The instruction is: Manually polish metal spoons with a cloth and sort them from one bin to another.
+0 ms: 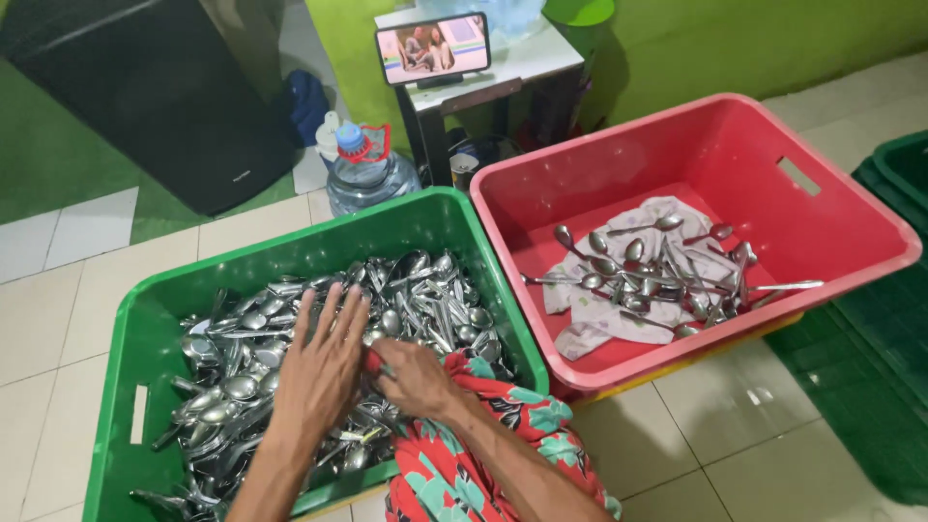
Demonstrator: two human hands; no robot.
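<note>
Head view: our left hand [324, 367] lies flat, fingers spread, on the spoons [425, 300] in the green crate [145, 338]; our right hand [414, 375] clenches a floral cloth [464, 454] at the crate's near edge. Right: red crate [851, 208] with spoons on a rag [590, 309].

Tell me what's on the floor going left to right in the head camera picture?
Green crate full of spoons, left hand, right hand holding a flowered cloth, red crate with spoons on a cloth, dark green crate.
</note>
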